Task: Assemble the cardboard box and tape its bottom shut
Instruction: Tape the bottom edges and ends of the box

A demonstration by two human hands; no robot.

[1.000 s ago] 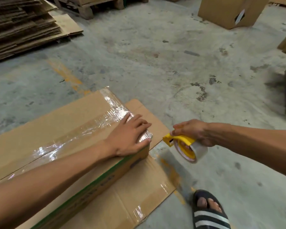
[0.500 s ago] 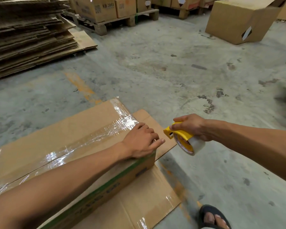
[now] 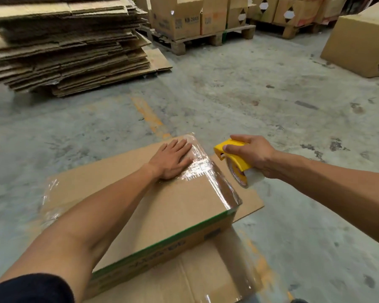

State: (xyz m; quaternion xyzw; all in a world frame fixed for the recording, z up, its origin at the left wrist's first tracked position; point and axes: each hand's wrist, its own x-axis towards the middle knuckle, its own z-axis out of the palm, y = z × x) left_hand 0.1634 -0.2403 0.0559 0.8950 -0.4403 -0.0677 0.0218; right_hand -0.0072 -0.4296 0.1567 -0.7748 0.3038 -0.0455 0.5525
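Note:
A brown cardboard box (image 3: 175,206) with a green edge stripe lies on the floor, its upturned face toward me. Clear tape (image 3: 208,171) shines along the right edge and over the far right corner of that face. My left hand (image 3: 173,159) rests flat, fingers spread, on the box's far right corner beside the tape. My right hand (image 3: 253,155) hovers just right of the box, gripping a yellow tape dispenser (image 3: 235,161) with a clear roll. The dispenser sits clear of the box.
A flat cardboard sheet (image 3: 206,278) lies under the box on the concrete floor. A tall stack of flattened boxes (image 3: 64,47) stands far left. Pallets of printed cartons (image 3: 197,20) line the back. A large box (image 3: 359,40) sits far right.
My left hand slid from the near end of the tape to the far right corner and flattened out. My right hand rose with the dispenser. The view tilted up.

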